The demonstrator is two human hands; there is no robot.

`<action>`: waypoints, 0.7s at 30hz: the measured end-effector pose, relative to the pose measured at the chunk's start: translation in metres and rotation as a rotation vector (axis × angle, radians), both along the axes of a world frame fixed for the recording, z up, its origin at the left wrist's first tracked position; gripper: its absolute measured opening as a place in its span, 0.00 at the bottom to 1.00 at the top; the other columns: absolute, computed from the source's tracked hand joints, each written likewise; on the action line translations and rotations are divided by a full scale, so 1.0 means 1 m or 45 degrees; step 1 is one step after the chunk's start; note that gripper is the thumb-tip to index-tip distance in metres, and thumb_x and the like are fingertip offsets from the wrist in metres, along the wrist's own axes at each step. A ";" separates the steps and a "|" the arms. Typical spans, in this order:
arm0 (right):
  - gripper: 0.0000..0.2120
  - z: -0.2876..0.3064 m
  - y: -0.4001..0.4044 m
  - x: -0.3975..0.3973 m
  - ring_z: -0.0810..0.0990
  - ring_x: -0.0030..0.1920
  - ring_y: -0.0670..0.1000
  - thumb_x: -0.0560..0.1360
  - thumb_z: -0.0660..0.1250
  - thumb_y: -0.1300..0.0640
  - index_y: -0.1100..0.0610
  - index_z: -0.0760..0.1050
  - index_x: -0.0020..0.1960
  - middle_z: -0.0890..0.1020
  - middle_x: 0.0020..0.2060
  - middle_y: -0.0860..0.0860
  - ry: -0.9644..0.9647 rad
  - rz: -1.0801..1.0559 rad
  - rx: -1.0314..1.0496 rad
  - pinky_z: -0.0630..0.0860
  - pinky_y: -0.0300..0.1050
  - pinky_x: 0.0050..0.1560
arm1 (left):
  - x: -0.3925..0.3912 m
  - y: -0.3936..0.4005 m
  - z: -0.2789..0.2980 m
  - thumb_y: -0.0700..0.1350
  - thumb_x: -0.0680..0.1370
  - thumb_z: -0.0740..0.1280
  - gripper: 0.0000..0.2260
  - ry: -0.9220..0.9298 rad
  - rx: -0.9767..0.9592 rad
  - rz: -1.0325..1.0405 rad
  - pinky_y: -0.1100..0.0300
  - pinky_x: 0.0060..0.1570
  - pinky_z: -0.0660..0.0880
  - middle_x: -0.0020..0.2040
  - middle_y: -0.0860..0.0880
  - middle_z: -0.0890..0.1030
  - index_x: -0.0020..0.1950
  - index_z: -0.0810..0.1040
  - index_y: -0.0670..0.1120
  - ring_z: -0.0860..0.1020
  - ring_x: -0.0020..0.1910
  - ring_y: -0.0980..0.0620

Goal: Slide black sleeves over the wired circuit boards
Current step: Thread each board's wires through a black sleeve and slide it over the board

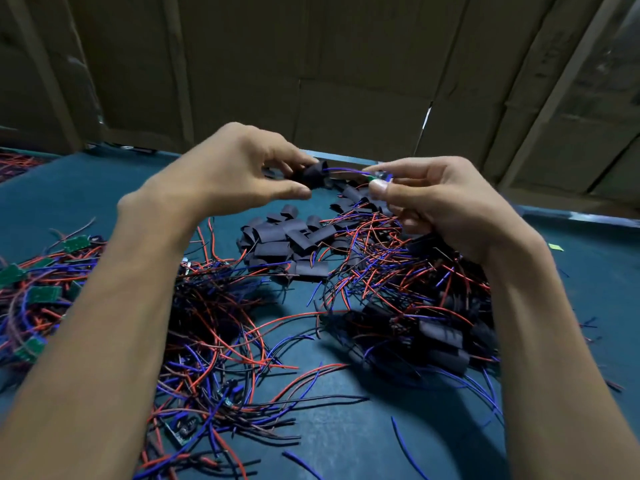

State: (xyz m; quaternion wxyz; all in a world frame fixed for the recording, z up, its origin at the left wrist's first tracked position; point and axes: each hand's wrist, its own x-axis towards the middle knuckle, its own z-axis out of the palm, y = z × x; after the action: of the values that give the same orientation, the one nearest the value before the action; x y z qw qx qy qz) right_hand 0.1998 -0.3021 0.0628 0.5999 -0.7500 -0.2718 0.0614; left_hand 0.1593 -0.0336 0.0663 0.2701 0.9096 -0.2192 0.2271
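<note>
My left hand point(239, 171) pinches a black sleeve point(313, 174) above the table. Blue and dark wires run out of the sleeve's open end to a small green circuit board point(375, 177), which my right hand point(440, 202) pinches between thumb and forefinger. The board is outside the sleeve, a short way to its right. Below the hands lies a heap of loose black sleeves point(291, 244). Bare green boards with wires point(41, 289) are piled at the left, and sleeved boards point(440, 337) lie in a pile at the right.
Tangled red, blue and black wires point(221, 327) cover much of the teal table point(86, 188). Cardboard boxes point(346, 74) stand close behind the table's far edge. A small green scrap point(556, 247) lies at the right.
</note>
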 end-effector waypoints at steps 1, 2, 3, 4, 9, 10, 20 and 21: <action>0.13 0.000 0.001 -0.001 0.66 0.32 0.47 0.73 0.75 0.55 0.56 0.85 0.56 0.77 0.36 0.54 0.023 0.050 -0.017 0.60 0.40 0.28 | 0.000 -0.004 0.000 0.47 0.73 0.78 0.18 0.002 0.023 -0.025 0.54 0.55 0.79 0.51 0.51 0.85 0.63 0.84 0.50 0.83 0.50 0.54; 0.12 0.000 0.003 -0.002 0.66 0.33 0.47 0.76 0.73 0.56 0.56 0.84 0.59 0.77 0.36 0.52 0.045 0.086 -0.021 0.61 0.38 0.29 | -0.001 -0.008 0.000 0.47 0.73 0.77 0.18 -0.003 0.041 -0.053 0.51 0.55 0.79 0.51 0.51 0.85 0.63 0.83 0.50 0.83 0.50 0.54; 0.11 0.000 0.005 -0.003 0.67 0.33 0.46 0.79 0.70 0.59 0.56 0.83 0.61 0.76 0.35 0.51 0.051 0.095 -0.023 0.63 0.36 0.29 | -0.001 -0.012 0.000 0.47 0.74 0.77 0.18 -0.010 0.060 -0.078 0.50 0.55 0.79 0.50 0.51 0.84 0.63 0.83 0.50 0.83 0.50 0.53; 0.11 0.000 0.008 -0.003 0.67 0.33 0.45 0.81 0.68 0.61 0.56 0.83 0.61 0.75 0.34 0.50 0.022 0.062 -0.040 0.65 0.35 0.29 | -0.001 -0.015 0.000 0.47 0.74 0.77 0.18 -0.016 0.082 -0.096 0.50 0.55 0.79 0.50 0.50 0.84 0.63 0.83 0.50 0.82 0.50 0.54; 0.03 0.002 0.014 -0.003 0.74 0.26 0.42 0.74 0.75 0.62 0.59 0.83 0.48 0.82 0.30 0.47 -0.104 -0.170 0.066 0.66 0.34 0.25 | 0.000 -0.026 -0.002 0.46 0.75 0.75 0.15 -0.064 0.120 -0.107 0.49 0.53 0.78 0.49 0.49 0.84 0.62 0.84 0.49 0.82 0.49 0.52; 0.03 0.002 0.013 -0.003 0.74 0.25 0.41 0.73 0.77 0.61 0.59 0.84 0.45 0.82 0.28 0.47 -0.108 -0.189 0.088 0.65 0.33 0.24 | 0.000 -0.027 -0.002 0.45 0.76 0.75 0.15 -0.074 0.101 -0.114 0.50 0.53 0.78 0.49 0.49 0.83 0.63 0.83 0.49 0.82 0.49 0.52; 0.07 0.002 0.016 -0.004 0.70 0.28 0.44 0.73 0.75 0.55 0.56 0.83 0.39 0.78 0.31 0.51 0.025 -0.126 0.220 0.61 0.34 0.24 | -0.001 -0.033 0.002 0.49 0.77 0.73 0.20 -0.103 0.006 -0.149 0.57 0.52 0.79 0.53 0.51 0.83 0.68 0.80 0.48 0.82 0.48 0.57; 0.06 0.005 0.012 -0.004 0.69 0.28 0.44 0.70 0.77 0.54 0.56 0.83 0.38 0.78 0.30 0.50 0.007 -0.149 0.213 0.62 0.33 0.24 | 0.002 -0.032 0.000 0.52 0.77 0.72 0.22 -0.039 -0.067 -0.146 0.61 0.55 0.78 0.56 0.53 0.82 0.71 0.77 0.49 0.81 0.51 0.59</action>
State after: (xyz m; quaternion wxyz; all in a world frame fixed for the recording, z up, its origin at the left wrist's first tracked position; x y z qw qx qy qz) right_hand 0.1954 -0.2903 0.0676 0.6636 -0.7118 -0.2301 0.0054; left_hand 0.1609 -0.0660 0.0658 0.3030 0.8846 -0.2689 0.2308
